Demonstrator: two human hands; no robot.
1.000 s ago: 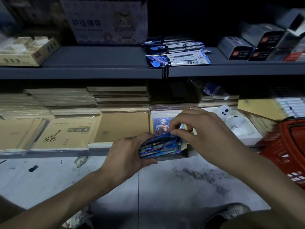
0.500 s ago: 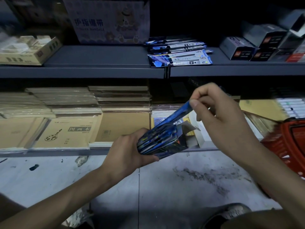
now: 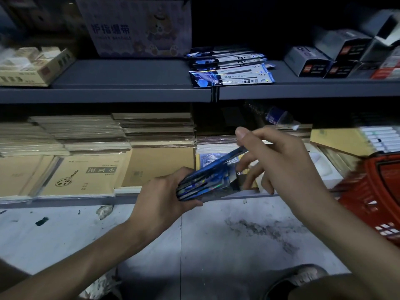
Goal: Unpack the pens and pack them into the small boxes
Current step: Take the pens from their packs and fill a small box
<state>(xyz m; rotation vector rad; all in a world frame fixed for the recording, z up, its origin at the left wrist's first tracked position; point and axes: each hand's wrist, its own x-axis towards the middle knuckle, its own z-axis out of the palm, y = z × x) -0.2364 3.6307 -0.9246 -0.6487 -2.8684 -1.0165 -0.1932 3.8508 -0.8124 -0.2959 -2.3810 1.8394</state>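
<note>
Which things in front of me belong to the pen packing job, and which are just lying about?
Job: stack of pen packs, gripped by the left hand; single pen pack, pinched by the right hand; loose pen packs on the upper shelf; small boxes.

Lying about: brown notebooks; red basket; bear-print carton.

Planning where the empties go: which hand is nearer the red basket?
Right. The right hand is just left of the red basket, pinching one pen pack; the left hand is farther left, gripping the stack of packs.
</note>
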